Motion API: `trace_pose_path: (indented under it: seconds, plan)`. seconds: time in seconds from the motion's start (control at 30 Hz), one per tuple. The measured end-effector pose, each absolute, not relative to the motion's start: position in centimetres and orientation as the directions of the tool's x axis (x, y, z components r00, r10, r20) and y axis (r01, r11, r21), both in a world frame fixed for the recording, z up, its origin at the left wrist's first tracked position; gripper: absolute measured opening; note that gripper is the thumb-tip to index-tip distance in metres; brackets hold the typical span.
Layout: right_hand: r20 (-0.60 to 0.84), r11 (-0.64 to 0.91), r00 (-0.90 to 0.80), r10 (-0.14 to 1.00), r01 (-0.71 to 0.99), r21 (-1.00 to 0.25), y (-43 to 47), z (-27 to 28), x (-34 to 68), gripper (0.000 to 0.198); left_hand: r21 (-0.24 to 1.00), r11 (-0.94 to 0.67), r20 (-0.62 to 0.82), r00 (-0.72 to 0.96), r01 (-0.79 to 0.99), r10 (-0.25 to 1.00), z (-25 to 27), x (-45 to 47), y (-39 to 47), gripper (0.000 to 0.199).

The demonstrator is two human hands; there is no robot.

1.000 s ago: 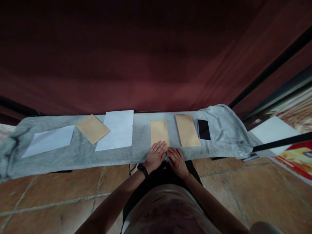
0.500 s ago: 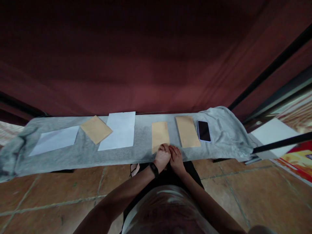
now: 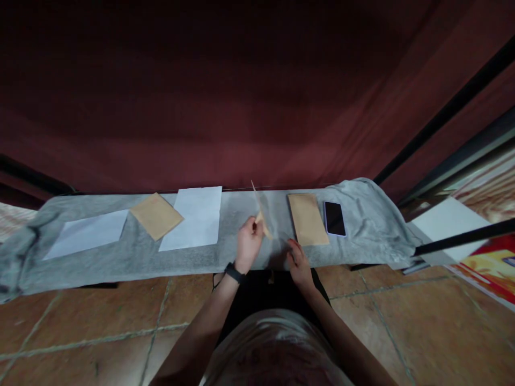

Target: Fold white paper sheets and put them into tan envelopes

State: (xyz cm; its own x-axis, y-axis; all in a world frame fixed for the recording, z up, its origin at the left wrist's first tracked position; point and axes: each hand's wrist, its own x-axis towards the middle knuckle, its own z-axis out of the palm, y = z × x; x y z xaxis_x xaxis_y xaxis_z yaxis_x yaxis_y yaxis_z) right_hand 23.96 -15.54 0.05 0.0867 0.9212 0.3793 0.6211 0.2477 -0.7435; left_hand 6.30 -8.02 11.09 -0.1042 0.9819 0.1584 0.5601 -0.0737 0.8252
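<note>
My left hand (image 3: pixel 248 244), with a dark band on its wrist, pinches a tan paper envelope (image 3: pixel 262 214) near its lower end. The envelope is lifted off the grey cloth and turned nearly edge-on to me. My right hand (image 3: pixel 299 265) rests at the front edge of the cloth, fingers apart and holding nothing. Just beyond it lies a flat stack of tan envelopes (image 3: pixel 309 220). Further left, another tan envelope or small stack (image 3: pixel 156 216) overlaps a white sheet of paper (image 3: pixel 197 217).
A phone (image 3: pixel 335 219) lies right of the stack. A second white sheet (image 3: pixel 86 233) is at the left on the grey cloth (image 3: pixel 237 257). Dark red fabric (image 3: pixel 249 134) rises behind the narrow table. Black bars (image 3: pixel 462 240) and a white board (image 3: pixel 450 225) stand at the right.
The envelope that lay flat is now raised and turned on edge in my left hand. My hands, together before, have separated; the right hand has opened and moved slightly right.
</note>
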Motion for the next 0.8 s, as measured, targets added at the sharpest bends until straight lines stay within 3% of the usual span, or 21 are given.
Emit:
trace_pose_path:
  seconds: [0.03,0.1,0.17,0.23,0.4,0.63,0.7,0.8]
  plan:
    - [0.384,0.254,0.081,0.92,0.621,-0.742,-15.5,0.4,24.0,0.048,0.946,-0.016,0.088,-0.211,0.323,0.974,10.9,5.5,-8.0,0.021]
    - [0.391,0.27,0.061,0.918,0.625,-0.733,-15.4,1.0,23.8,0.049,0.994,0.086,-0.101,-0.305,-0.062,0.947,9.7,4.5,-8.7,0.025]
    - [0.398,0.301,0.009,0.917,0.641,-0.707,-15.3,1.5,23.3,0.05,0.94,0.232,-0.301,-0.286,-0.252,0.91,7.8,4.3,-9.8,0.023]
    - [0.41,0.362,-0.089,0.908,0.66,-0.658,-15.4,1.9,22.6,0.049,0.884,0.333,-0.43,-0.291,-0.329,0.854,5.9,4.7,-10.9,0.02]
    - [0.358,0.546,-0.416,0.836,0.697,-0.464,-15.9,1.9,21.5,0.05,0.845,0.454,-0.518,-0.226,-0.282,0.825,3.7,5.7,-12.1,0.016]
    - [0.312,0.55,-0.462,0.83,0.771,-0.323,-16.1,1.6,21.4,0.054,0.846,0.525,-0.532,-0.2,-0.091,0.823,4.2,3.8,-13.0,0.036]
    - [0.315,0.543,-0.454,0.833,0.779,-0.313,-16.1,1.5,21.4,0.055,0.872,0.483,-0.458,-0.221,0.077,0.861,4.4,2.9,-13.7,0.039]
    - [0.325,0.535,-0.44,0.837,0.785,-0.313,-16.2,1.4,21.2,0.056,0.897,0.268,-0.184,-0.255,0.351,0.949,4.6,2.3,-14.0,0.042]
